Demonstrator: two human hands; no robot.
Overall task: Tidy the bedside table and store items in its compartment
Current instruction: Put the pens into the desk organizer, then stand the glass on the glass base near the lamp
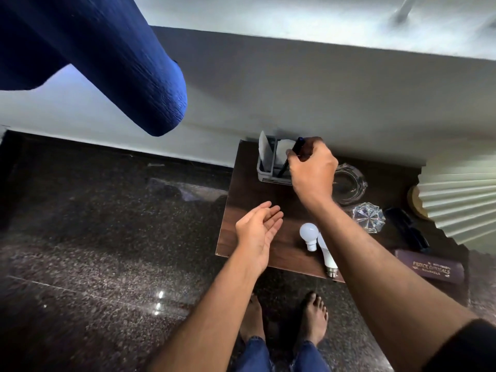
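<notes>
The bedside table (pixel 257 200) stands against the wall, its dark wooden top carrying everything that matters. At its right edge lies a brown glasses case (pixel 432 267), with a black object (pixel 410 232) just beyond it that is too dark to identify.

The right hand (pixel 312 170) reaches to the far side of the top, fingers and thumb curled round a dark pen (pixel 291 154). The left hand (pixel 257 232) hovers nearer the front edge, palm up and fingers relaxed, holding nothing.

Under the right hand sits a grey holder (pixel 264 173) with white paper standing in it. A glass ashtray (pixel 350 183) is just beside that hand's wrist. Two white bulbs (pixel 309 233) lie touching near the front edge, and a small cut-glass piece (pixel 369 217) lies to their right.

The pen is the smallest thing in play. Its long axis slants — top end up by the knuckles, lower end down and to the left, apparently dipping into the holder's right-hand compartment. The right hand is the one placed to finish this, probably by letting the pen slide down along that slant. The bulbs lie closer to the free left hand.
</notes>
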